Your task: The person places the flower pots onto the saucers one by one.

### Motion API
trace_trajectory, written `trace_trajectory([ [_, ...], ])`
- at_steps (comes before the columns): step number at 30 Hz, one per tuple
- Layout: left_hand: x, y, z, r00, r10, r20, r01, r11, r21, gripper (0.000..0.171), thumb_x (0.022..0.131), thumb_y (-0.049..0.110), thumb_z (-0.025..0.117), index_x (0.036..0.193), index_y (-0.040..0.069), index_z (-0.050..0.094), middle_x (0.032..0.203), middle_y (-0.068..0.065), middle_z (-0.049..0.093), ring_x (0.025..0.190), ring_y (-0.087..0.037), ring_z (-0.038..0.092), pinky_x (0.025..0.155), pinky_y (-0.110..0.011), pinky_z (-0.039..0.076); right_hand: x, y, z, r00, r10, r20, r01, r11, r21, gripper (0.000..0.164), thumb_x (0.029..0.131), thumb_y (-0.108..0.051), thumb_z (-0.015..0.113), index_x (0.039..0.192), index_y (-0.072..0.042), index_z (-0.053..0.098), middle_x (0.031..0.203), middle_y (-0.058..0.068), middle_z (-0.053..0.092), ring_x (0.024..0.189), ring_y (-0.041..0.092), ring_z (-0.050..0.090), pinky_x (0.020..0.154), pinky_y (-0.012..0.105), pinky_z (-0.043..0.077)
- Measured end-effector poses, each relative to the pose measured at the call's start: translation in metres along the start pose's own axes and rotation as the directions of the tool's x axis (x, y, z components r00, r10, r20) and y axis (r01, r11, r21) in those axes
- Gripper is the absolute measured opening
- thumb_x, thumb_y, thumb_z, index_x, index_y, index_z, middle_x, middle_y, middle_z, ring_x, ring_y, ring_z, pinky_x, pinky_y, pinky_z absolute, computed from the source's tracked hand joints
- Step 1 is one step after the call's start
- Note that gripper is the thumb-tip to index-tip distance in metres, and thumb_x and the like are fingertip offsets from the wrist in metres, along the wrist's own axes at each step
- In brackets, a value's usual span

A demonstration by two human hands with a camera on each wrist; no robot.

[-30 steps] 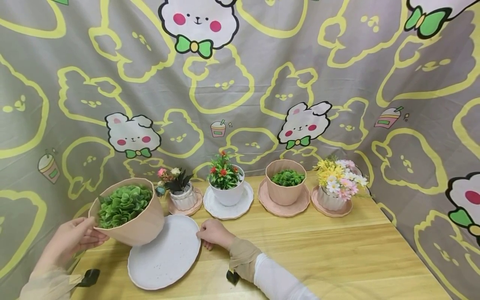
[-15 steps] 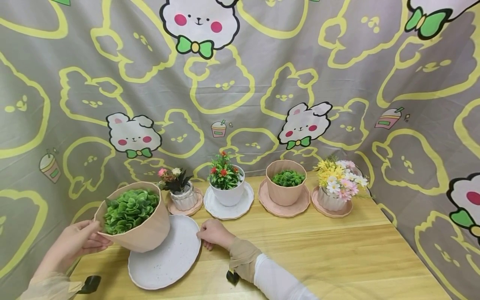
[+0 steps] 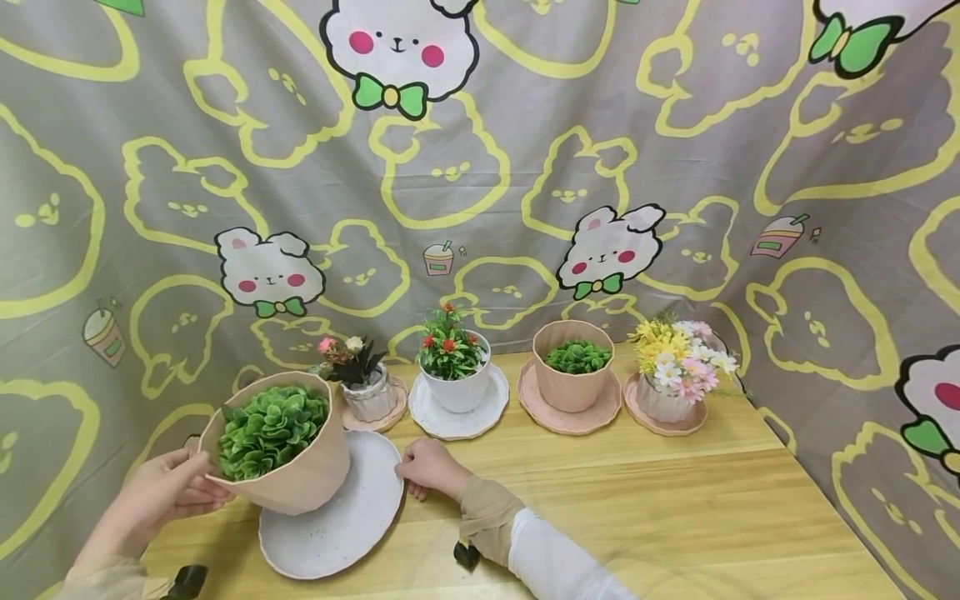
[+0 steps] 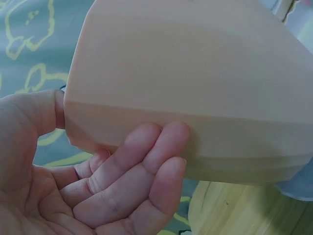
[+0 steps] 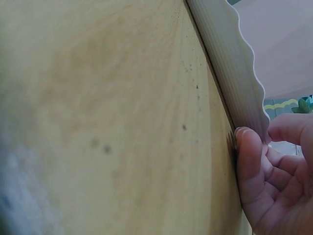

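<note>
A large peach-coloured plant pot [image 3: 303, 477] with leafy greenery [image 3: 273, 429] inside is tilted over the back left part of a pale grey saucer [image 3: 363, 492]. My left hand [image 3: 167, 493] holds this pot by its left rim. In the left wrist view the thumb hooks over the rim and the fingertips [image 4: 171, 134] press the outer wall. Whether the pot's base touches the saucer, I cannot tell. On the saucer's right edge, my right hand [image 3: 433, 467] pinches the rim between thumb and fingers. The right wrist view has the saucer's wavy edge [image 5: 239, 73] close up, low at the tabletop.
Behind, a row of smaller pots stands on saucers: a small rose pot [image 3: 369, 396], a white pot [image 3: 456, 393] with red flowers, a peach pot [image 3: 573, 385] and a daisy pot [image 3: 663, 400]. A patterned curtain [image 3: 480, 183] hangs behind the wooden table [image 3: 675, 508].
My left hand has brought the large pot rightward and slightly down, further over the saucer. The right hand stays at the saucer's edge, and the saucer has hardly moved.
</note>
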State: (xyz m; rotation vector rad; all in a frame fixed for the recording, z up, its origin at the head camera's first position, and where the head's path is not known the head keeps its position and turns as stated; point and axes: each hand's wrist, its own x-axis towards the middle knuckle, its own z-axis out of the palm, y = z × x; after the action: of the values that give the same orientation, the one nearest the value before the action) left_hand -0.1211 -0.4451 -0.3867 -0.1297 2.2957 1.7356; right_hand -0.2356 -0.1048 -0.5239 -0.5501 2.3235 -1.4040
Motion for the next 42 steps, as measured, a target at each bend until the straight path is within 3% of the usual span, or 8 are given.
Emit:
trace_trajectory([
  [7,0.0,0.001,0.006,0.999,-0.03,0.019,0.029,0.999,0.016,0.024,0.106,0.018,0.034,0.095,0.013,0.055,0.079,-0.004,0.076,0.077,-0.019,0.074,0.072,-0.03,0.061,0.001,0.001,0.001,1.0,0.012,-0.003,-0.012,1.0,0.001,0.031,0.087,-0.007,0.06,0.057,-0.01,0.053,0.043,0.0,0.052,0.033,0.008,0.047,0.035,0.025,0.048],
  [13,0.001,0.002,0.012,0.999,-0.002,0.052,0.001,1.0,0.012,0.024,0.105,0.015,0.035,0.093,0.014,0.055,0.079,-0.003,0.076,0.076,-0.019,0.074,0.073,-0.031,0.061,0.001,0.001,0.001,1.0,0.019,-0.003,-0.019,1.0,-0.003,0.03,0.087,-0.008,0.06,0.057,-0.009,0.053,0.043,-0.001,0.052,0.033,0.008,0.047,0.035,0.025,0.048],
  [17,0.001,0.004,0.015,0.997,-0.019,0.075,0.017,1.0,0.017,0.023,0.104,0.015,0.034,0.093,0.013,0.054,0.08,-0.003,0.076,0.077,-0.019,0.074,0.073,-0.031,0.061,0.001,0.0,0.001,1.0,0.015,-0.003,-0.015,1.0,-0.004,0.03,0.087,-0.008,0.06,0.057,-0.009,0.054,0.043,-0.001,0.052,0.033,0.008,0.047,0.035,0.024,0.047],
  [24,0.001,0.005,0.02,0.996,-0.059,0.062,0.054,0.995,0.083,0.021,0.104,0.017,0.034,0.106,0.001,0.047,0.081,-0.004,0.076,0.079,-0.021,0.074,0.075,-0.032,0.06,0.0,0.0,0.0,1.0,0.004,0.0,-0.004,1.0,-0.008,0.031,0.087,-0.008,0.06,0.057,-0.009,0.054,0.043,-0.001,0.052,0.033,0.007,0.047,0.035,0.024,0.048],
  [34,0.001,0.005,0.028,0.997,-0.063,0.047,0.056,0.99,0.132,0.027,0.101,0.013,0.034,0.112,-0.01,0.042,0.079,-0.003,0.075,0.076,-0.02,0.074,0.074,-0.033,0.061,0.0,0.0,0.0,1.0,-0.005,0.004,0.005,1.0,-0.007,0.029,0.086,-0.008,0.059,0.057,-0.008,0.054,0.042,-0.002,0.051,0.032,0.006,0.047,0.035,0.024,0.048],
  [37,0.002,0.004,0.029,0.997,-0.068,0.047,0.061,0.99,0.126,0.025,0.099,0.011,0.034,0.111,-0.009,0.042,0.078,-0.003,0.075,0.074,-0.02,0.074,0.073,-0.033,0.061,0.0,0.0,0.0,1.0,-0.005,0.005,0.005,1.0,-0.002,0.029,0.086,-0.008,0.059,0.057,-0.008,0.054,0.042,-0.002,0.051,0.033,0.006,0.047,0.035,0.024,0.048],
  [42,0.003,0.003,0.029,0.993,-0.058,0.101,0.049,0.995,0.092,0.015,0.101,0.012,0.033,0.103,0.003,0.045,0.079,-0.002,0.075,0.075,-0.02,0.074,0.074,-0.033,0.061,0.0,0.0,0.0,1.0,-0.002,0.003,0.002,1.0,0.0,0.029,0.086,-0.008,0.059,0.058,-0.008,0.054,0.043,-0.001,0.052,0.033,0.006,0.047,0.036,0.024,0.048],
])
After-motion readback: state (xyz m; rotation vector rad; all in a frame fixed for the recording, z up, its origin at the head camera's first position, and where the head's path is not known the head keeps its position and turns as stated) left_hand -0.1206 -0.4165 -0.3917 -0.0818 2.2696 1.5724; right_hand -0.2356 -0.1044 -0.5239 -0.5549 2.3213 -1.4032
